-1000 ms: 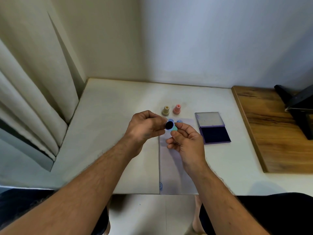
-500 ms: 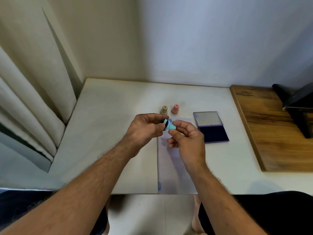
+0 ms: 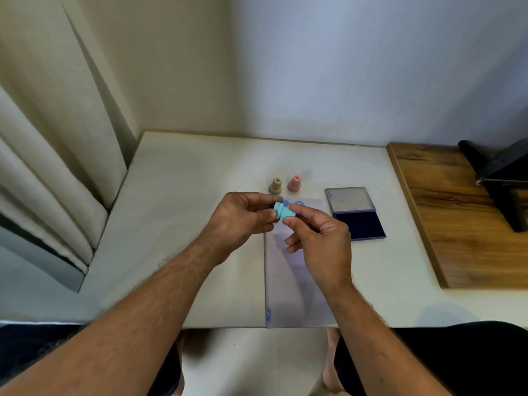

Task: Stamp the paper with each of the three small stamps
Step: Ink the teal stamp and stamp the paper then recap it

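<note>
Left hand: left hand point(image 3: 241, 217) pinched the narrow end of the small turquoise plastic stamp point(image 3: 283, 212).
Right hand: right hand point(image 3: 321, 237) pinched its wide base, above the far end of the pale lilac paper sheet point(image 3: 297, 284).
Handling: judged light, rigid; best gripped at the neck.
Nearby: beige stamp point(image 3: 275, 186), pink stamp point(image 3: 295, 183), open blue ink pad point(image 3: 358, 222) right.
Surface: white tabletop point(image 3: 183, 212), wall corner beyond.

A cream fabric curtain point(image 3: 48, 155) hangs at left; a brown wooden board point(image 3: 468, 224) lies right, bearing a black angular stand point(image 3: 503, 178).
</note>
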